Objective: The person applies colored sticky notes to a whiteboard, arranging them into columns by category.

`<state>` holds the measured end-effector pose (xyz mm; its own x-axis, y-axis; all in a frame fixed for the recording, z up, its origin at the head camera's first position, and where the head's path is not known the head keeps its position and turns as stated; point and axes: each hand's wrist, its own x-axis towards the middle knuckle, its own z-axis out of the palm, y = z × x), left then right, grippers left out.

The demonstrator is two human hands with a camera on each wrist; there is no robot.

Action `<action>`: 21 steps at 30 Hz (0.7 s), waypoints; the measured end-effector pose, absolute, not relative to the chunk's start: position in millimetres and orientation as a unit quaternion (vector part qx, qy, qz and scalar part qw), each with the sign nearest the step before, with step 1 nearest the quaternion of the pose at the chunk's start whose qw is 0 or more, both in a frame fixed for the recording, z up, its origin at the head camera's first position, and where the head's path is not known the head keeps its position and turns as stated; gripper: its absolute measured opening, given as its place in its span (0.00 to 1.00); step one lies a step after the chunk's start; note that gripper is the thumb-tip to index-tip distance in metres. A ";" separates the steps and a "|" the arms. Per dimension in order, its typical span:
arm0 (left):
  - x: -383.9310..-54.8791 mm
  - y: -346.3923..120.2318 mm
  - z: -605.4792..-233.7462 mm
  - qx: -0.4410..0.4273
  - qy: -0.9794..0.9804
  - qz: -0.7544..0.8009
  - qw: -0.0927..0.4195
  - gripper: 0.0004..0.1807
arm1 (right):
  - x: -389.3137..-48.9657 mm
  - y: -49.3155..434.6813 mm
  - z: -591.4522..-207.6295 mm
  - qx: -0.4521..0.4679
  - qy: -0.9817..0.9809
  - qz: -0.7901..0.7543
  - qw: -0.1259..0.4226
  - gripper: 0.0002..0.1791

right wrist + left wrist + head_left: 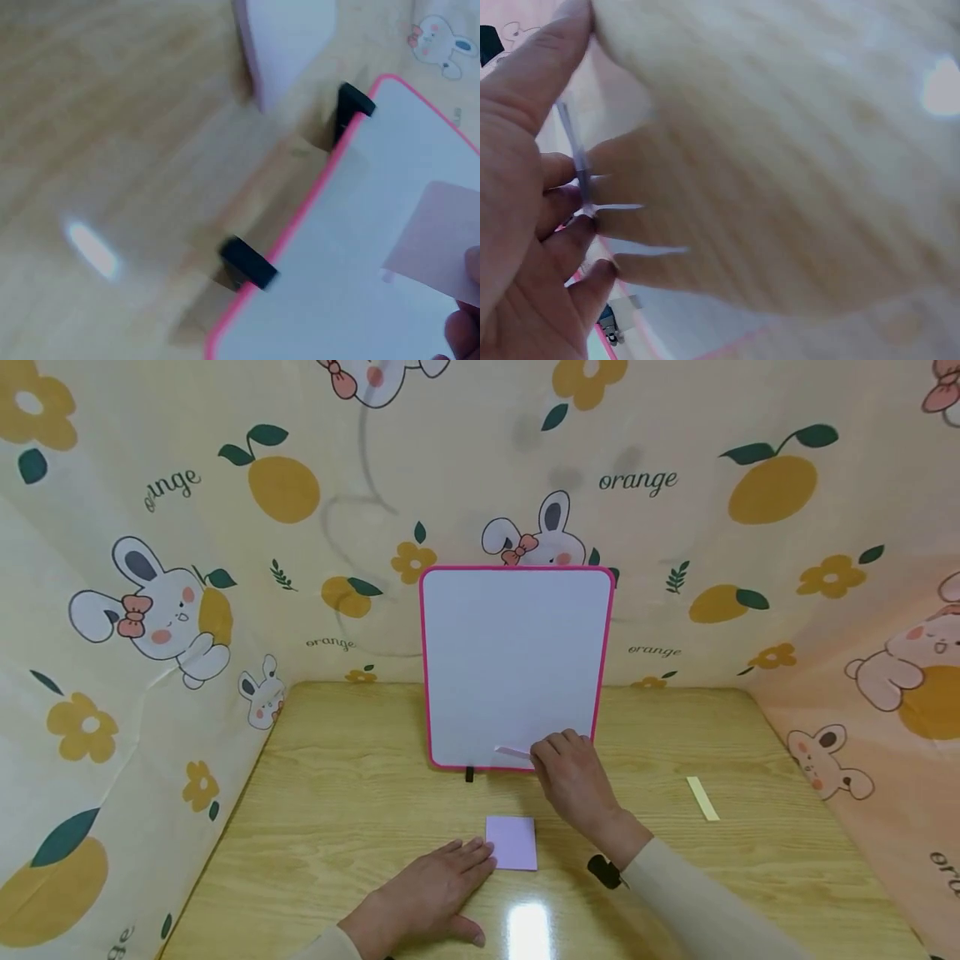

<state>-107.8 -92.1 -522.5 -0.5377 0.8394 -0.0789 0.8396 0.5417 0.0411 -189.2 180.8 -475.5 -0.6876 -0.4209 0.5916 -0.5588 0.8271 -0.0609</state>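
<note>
A purple sticky-note pad [512, 843] lies on the wooden table. My left hand [431, 889] rests flat beside it, fingers fairly straight, fingertips touching the pad's left edge. Up at the lower right of a pink-framed whiteboard [516, 668], my right hand [579, 785] pinches a single purple sticky note [513, 752]. In the right wrist view this sticky note [431, 236] spreads in front of the board's white face; whether it touches the board I cannot tell. Only some right fingertips [463, 330] show there. The left wrist view has the left hand [525, 202] with its fingertips by the pad's edge.
The whiteboard stands upright on black feet [247, 262] at the table's back. A pale yellow strip [702, 798] lies on the table to the right. Printed cloth [480, 468] with rabbits and oranges walls the table at the back and sides.
</note>
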 end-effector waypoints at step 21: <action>-137.4 -105.4 -497.3 0.411 0.907 0.087 -0.030 0.31 | -231.3 169.8 -413.0 0.305 -0.862 0.114 0.388 0.05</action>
<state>-137.4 -105.4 -497.3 -0.6599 0.7406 0.1267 0.7511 0.6465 0.1336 -231.3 169.8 -413.0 -0.5128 -0.4366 0.7392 -0.6140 0.7883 0.0396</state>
